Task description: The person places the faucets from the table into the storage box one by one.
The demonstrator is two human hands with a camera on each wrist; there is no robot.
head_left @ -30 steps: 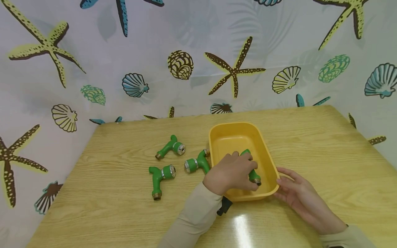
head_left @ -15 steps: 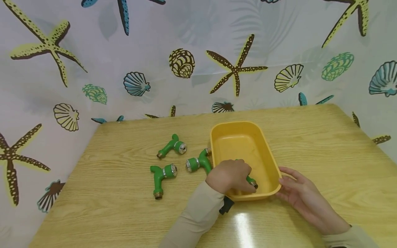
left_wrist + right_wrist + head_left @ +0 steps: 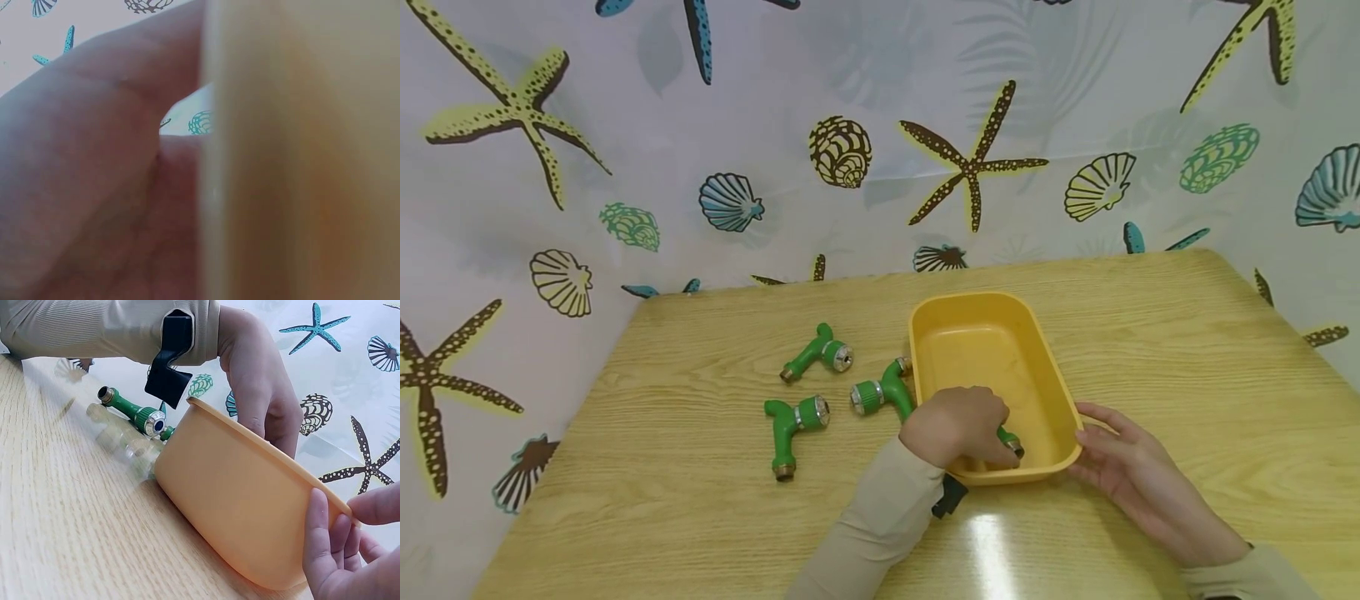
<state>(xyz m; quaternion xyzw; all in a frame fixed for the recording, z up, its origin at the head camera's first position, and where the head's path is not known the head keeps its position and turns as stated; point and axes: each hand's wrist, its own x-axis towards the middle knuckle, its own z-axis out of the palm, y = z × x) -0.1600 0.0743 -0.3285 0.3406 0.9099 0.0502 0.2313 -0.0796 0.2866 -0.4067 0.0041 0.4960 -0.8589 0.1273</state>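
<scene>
My left hand [image 3: 958,425] reaches down into a yellow plastic basin [image 3: 977,312], fingers curled round a green tap. Only the tap's threaded end [image 3: 1012,443] shows beyond the fingers; the hand covers the rest. At the basin's near right corner, my right hand [image 3: 1138,475] grips the rim. The right wrist view shows its thumb [image 3: 378,503] at the rim and its fingers [image 3: 320,534] against the outer wall. In the left wrist view, the blurred basin wall [image 3: 300,156] hides the left hand's [image 3: 81,156] fingertips.
Another green tap [image 3: 887,392] lies close against the basin's left side. Two more, an upper tap [image 3: 816,354] and a lower tap [image 3: 790,429], lie farther left on the wooden table [image 3: 685,500]. A patterned curtain [image 3: 775,100] stands behind the table.
My left hand has lowered the green tap from above the basin to its floor, its fingers now covering more of it. The right hand has stayed on the rim.
</scene>
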